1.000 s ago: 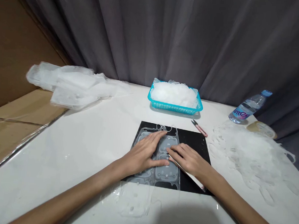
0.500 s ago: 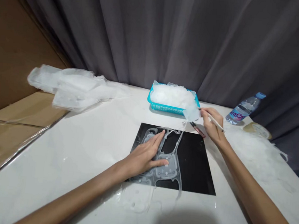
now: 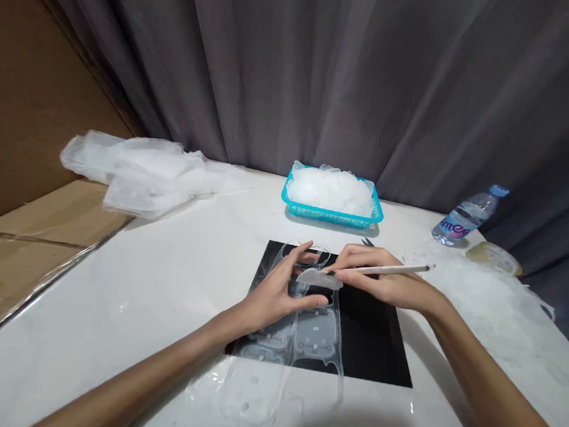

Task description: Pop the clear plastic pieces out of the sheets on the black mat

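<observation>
At the centre of the frame the left hand (image 3: 277, 292) presses on a clear moulded plastic sheet of rounded rectangular pieces (image 3: 299, 331), its fingers spread apart, thumb reaching right; the sheet lies on a square black mat (image 3: 373, 341) at lower centre and overhangs the mat's near edge onto the white table (image 3: 149, 281); the right hand (image 3: 383, 282), just right of centre, has its fingers closed on a thin white stick-like tool (image 3: 389, 270) pointing toward the right edge, and pinches a small clear plastic piece (image 3: 319, 278) lifted just above the sheet; above them sits a turquoise basket (image 3: 331, 214) heaped with clear pieces; a plastic water bottle (image 3: 463, 216) lies at upper right; crumpled clear bags (image 3: 143, 171) lie at upper left; a heap of clear offcuts (image 3: 486, 304) spreads at right.
</observation>
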{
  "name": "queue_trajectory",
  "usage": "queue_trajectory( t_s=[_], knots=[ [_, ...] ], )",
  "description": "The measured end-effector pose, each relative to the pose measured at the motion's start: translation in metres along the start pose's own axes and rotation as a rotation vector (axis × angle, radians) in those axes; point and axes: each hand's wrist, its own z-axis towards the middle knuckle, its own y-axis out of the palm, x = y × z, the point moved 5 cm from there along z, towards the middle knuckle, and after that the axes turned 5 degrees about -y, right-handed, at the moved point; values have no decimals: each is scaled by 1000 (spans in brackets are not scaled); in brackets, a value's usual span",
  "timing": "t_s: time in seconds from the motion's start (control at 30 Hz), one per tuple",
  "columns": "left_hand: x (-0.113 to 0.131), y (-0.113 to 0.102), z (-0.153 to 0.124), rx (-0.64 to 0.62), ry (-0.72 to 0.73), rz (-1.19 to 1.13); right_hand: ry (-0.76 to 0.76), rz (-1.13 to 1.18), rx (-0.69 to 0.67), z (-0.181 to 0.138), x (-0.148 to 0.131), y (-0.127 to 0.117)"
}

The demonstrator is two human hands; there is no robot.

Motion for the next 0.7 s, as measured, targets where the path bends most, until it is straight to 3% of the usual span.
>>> queue_trajectory(
  t_s=[0.13, 0.27, 0.33, 0.53, 0.7],
  knots=[
    [1, 1, 7, -3, -62, -92, 16, 49, 7, 0, -5, 3],
    [-6, -3, 5, 22, -195, -341, 74, 13, 305, -5, 9, -16],
    [-10, -4, 4, 21, -253, -474, 91, -36, 362, -6, 18, -14],
    [-12, -7, 5, 44, -281, -582, -10, -26, 134, 4, 30, 29],
    [-12, -6, 4, 42, -289, -547, -10, 6, 91, 4, 34, 39]
  ],
)
